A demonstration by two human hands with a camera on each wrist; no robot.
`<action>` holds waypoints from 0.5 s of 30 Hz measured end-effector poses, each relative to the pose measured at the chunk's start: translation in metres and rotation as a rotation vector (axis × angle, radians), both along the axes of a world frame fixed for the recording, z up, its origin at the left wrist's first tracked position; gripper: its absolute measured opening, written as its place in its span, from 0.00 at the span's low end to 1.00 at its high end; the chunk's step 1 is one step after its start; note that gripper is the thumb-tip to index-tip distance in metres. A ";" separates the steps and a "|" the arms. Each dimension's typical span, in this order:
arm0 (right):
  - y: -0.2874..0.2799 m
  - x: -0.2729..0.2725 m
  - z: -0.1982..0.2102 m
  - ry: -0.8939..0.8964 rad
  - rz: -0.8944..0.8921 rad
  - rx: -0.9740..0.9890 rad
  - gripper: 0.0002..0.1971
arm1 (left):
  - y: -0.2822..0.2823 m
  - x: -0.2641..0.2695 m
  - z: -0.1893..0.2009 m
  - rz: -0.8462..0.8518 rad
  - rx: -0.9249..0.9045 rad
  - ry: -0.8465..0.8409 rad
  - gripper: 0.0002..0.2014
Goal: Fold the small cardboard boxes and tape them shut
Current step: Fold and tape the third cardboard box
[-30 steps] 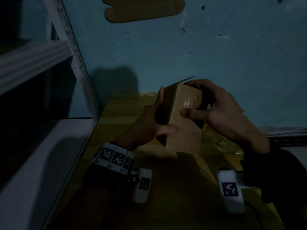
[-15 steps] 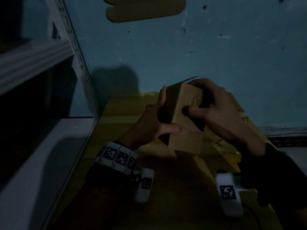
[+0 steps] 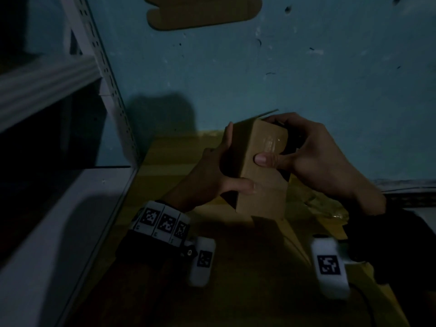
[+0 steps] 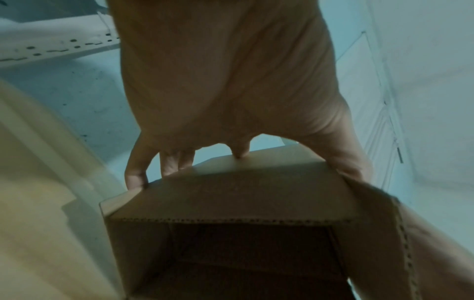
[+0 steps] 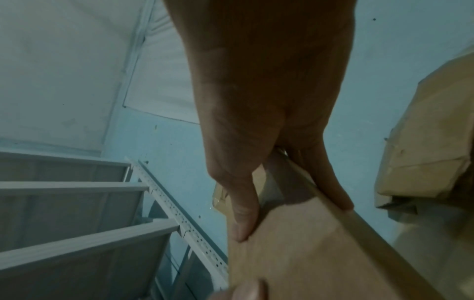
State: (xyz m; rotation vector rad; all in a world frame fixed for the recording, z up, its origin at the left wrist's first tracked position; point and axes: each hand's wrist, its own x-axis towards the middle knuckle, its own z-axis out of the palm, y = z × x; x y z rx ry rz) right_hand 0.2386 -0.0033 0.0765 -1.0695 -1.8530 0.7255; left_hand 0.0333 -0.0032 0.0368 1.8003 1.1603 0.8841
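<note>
Head view: left hand wraps the box from the left side, thumb across the front panel and fingers round the far face, a firm grip. Right hand clamps the box from the right, thumb pressed flat on the front panel right below a shiny strip of tape, fingers curled over the top right corner. The box is held upright in the air between both hands, above the yellowish table, not touching it. Left wrist view looks straight into the box's bottom end, open and dark inside, one flap hanging out to the right. A thin flap edge sticks up at the top rear. Crumpled wrapping lies on the table just right of the box. Left of it all, a white shelf with a perforated upright; a flat cardboard blank shows against the blue wall
</note>
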 end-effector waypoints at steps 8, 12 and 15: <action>0.003 0.007 0.001 0.011 0.068 -0.028 0.30 | 0.000 0.001 0.000 -0.010 0.010 -0.017 0.61; 0.002 0.007 -0.005 0.001 0.040 -0.010 0.31 | -0.003 -0.002 0.002 0.003 0.020 -0.048 0.55; 0.002 0.009 -0.004 0.080 0.083 -0.086 0.25 | -0.003 -0.002 0.004 -0.005 0.018 -0.042 0.57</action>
